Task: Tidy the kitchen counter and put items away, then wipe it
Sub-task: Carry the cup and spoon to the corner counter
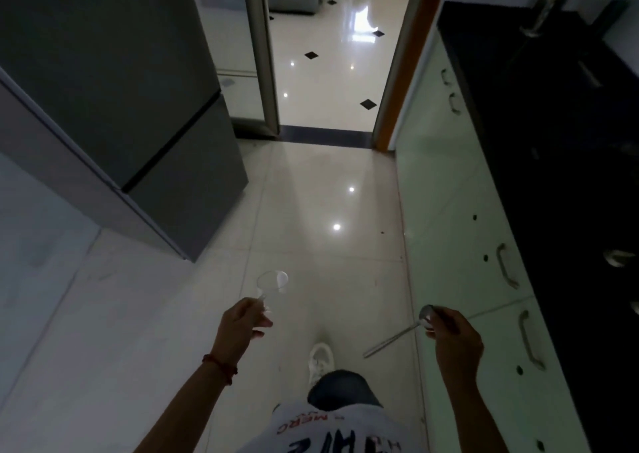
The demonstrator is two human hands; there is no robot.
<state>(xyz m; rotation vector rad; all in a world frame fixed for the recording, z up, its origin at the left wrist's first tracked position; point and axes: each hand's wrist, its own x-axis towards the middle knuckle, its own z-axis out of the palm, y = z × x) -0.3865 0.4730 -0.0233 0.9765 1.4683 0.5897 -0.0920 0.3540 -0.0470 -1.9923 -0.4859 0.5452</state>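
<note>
My left hand (242,319) grips a clear drinking glass (272,281) by its lower part, its mouth tilted forward over the tiled floor. My right hand (453,335) is closed on a metal spoon (394,336); the spoon's bowl sits at my fingertips and its long handle points down and to the left. The black kitchen counter (539,113) runs along the right side, beyond my right hand. Both hands hover over the floor, apart from the counter.
A dark grey fridge (114,82) stands on the left. Pale green cabinet doors with metal handles (460,231) line the right under the counter. An open doorway (328,72) lies ahead. A tap (549,3) rises at the counter's far end. My shoe (321,359) is below.
</note>
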